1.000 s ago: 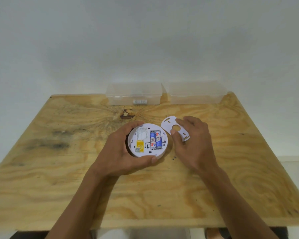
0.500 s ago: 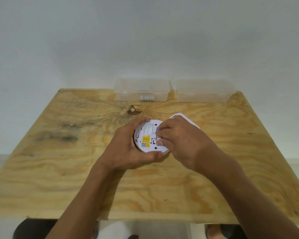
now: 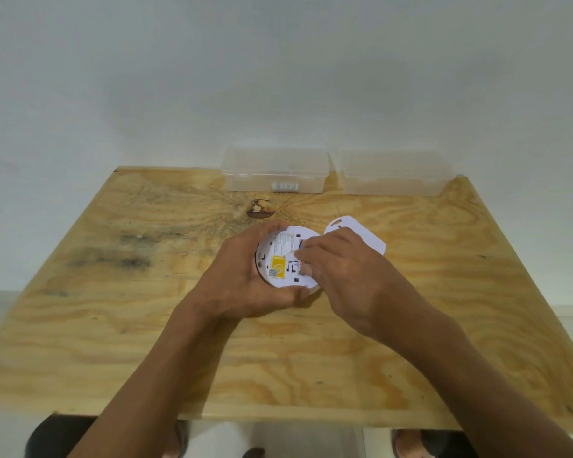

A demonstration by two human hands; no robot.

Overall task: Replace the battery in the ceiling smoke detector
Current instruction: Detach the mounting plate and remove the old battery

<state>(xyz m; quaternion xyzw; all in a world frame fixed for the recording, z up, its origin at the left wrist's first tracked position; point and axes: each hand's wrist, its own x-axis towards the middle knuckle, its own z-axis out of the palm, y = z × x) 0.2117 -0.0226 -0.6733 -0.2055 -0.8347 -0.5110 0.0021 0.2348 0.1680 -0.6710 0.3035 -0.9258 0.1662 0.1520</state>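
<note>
While my left hand (image 3: 245, 279) keeps its grip curled round the rim of the smoke detector (image 3: 283, 259), holding it back-side up just above the table (image 3: 113, 325) at the centre of the frame, my right hand (image 3: 341, 269) has come across from the mounting plate (image 3: 361, 234), which it held a second ago and which now lies on the wood just to the upper right of the detector. My right fingertips (image 3: 306, 251) are bent down into the battery bay; the two batteries that showed plainly a moment ago are now almost wholly hidden beneath them, so I cannot tell whether I already pinch one or only touch it. I judge this to be the start of prising out the old cells, with the back plate safely off. Two clear plastic boxes (image 3: 275, 170) stand at the far edge, upper middle of the frame; the left one seems to hold something small, perhaps the fresh cells.
</note>
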